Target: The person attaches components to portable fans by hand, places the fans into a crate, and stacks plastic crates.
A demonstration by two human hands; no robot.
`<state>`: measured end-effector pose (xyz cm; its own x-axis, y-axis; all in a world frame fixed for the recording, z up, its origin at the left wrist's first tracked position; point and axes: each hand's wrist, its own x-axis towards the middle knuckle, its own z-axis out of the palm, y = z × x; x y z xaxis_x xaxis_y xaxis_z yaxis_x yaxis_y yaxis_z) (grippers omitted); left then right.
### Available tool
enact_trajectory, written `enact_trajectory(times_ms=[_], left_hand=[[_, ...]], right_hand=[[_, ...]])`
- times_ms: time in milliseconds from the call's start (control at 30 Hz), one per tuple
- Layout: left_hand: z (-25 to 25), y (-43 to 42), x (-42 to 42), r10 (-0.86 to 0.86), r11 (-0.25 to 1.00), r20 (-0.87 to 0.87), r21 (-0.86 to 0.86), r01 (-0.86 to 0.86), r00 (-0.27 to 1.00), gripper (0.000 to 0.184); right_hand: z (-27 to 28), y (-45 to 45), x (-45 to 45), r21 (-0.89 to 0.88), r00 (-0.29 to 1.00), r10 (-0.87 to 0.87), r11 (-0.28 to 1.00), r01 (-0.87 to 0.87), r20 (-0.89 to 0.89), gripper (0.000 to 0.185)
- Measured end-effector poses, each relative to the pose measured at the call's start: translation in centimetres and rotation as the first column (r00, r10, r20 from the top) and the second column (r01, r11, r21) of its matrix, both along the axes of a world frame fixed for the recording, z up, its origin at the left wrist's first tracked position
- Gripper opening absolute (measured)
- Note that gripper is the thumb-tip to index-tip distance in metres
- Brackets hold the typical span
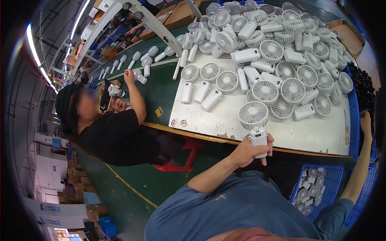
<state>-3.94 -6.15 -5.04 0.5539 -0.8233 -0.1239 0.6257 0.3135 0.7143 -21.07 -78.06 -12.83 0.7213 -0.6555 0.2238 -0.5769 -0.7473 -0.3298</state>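
My left hand (251, 151) is closed around the handle of a white handheld fan (253, 114), whose round grille points away from me over the table edge. A small dark display shows on its handle. My right hand (365, 117) reaches to the far right, at a heap of small black items (360, 86) in a blue bin (353, 120). Its fingers are partly lost against the black heap, so their grip is unclear. Just beyond my left hand, many more white fans (281, 72) lie piled on the white tabletop (241, 130).
Left of me a co-worker in black (110, 136) sits at a green bench (157, 96) with a row of white fans (134, 58). A red stool (177, 162) stands below. Near my lap is a blue basket (335, 176) holding fans. A cardboard box (348, 38) sits at the back right.
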Motion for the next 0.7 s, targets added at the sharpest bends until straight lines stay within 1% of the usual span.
enact_trajectory(times_ms=[133, 200, 267, 333, 400, 433, 500, 533, 600, 633, 667, 700], left_hand=[[0.2, 0.1, -0.1, 0.003, 1.000, 0.009, 0.014, -0.003, 1.000, 0.028], [0.1, 0.1, -0.1, 0.003, 1.000, 0.008, 0.015, -0.003, 1.000, 0.028], [0.0, 0.0, -0.1, 0.004, 1.000, 0.008, 0.014, -0.004, 1.000, 0.028], [-0.1, 0.0, -0.1, 0.010, 1.000, 0.003, 0.024, -0.010, 1.000, 0.028], [-0.1, 0.0, -0.1, 0.014, 1.000, 0.005, 0.026, -0.014, 1.000, 0.028], [-0.1, 0.0, -0.1, 0.019, 0.999, 0.007, 0.027, -0.019, 1.000, 0.028], [-0.1, 0.1, 0.0, 0.022, 0.999, 0.010, 0.031, -0.022, 1.000, 0.029], [-0.1, 0.1, 0.0, 0.027, 0.999, 0.012, 0.035, -0.027, 1.000, 0.029], [-0.1, 0.3, 0.1, 0.029, 0.999, 0.022, 0.042, -0.030, 0.999, 0.029], [-0.1, 0.4, 0.2, 0.031, 0.998, 0.031, 0.049, -0.033, 0.999, 0.029], [-0.1, 0.4, 0.2, 0.032, 0.998, 0.030, 0.051, -0.034, 0.999, 0.029], [-0.1, 0.5, 0.3, 0.038, 0.997, 0.037, 0.061, -0.041, 0.999, 0.029]], right_hand=[[0.6, 1.1, 0.9, 0.042, 0.999, -0.007, 0.999, 0.009, -0.038, 0.025], [0.3, 1.5, 1.0, 0.113, 0.992, 0.025, 0.993, -0.039, 0.120, 0.032], [-1.1, 0.0, 0.6, 0.131, 0.992, 0.025, 0.991, -0.041, 0.123, 0.034], [-1.3, -0.2, 0.7, 0.149, 0.992, 0.024, 0.988, -0.043, 0.125, 0.037], [-1.3, -0.1, 0.6, 0.139, 0.991, 0.058, 0.987, -0.074, 0.118, 0.030], [-1.1, 0.1, 0.6, 0.139, 0.991, 0.057, 0.988, -0.073, 0.118, 0.030], [-0.3, 0.5, 0.8, 0.016, 1.000, 0.001, 1.000, -0.001, 0.014, 0.020], [0.0, 0.9, 0.9, 0.017, 1.000, 0.001, 1.000, -0.002, 0.013, 0.020], [0.5, 1.4, 1.2, -0.095, 0.995, 0.005, 0.995, 0.005, 0.100, 0.009], [1.1, 1.1, 1.3, -0.094, 0.995, 0.007, 0.996, 0.003, 0.099, 0.009], [1.9, 0.7, 1.5, 0.109, 0.997, -0.020, 0.994, 0.011, 0.077, 0.007], [2.2, 0.2, 1.5, 0.308, 0.998, -0.042, 0.951, 0.025, 0.048, 0.008]])
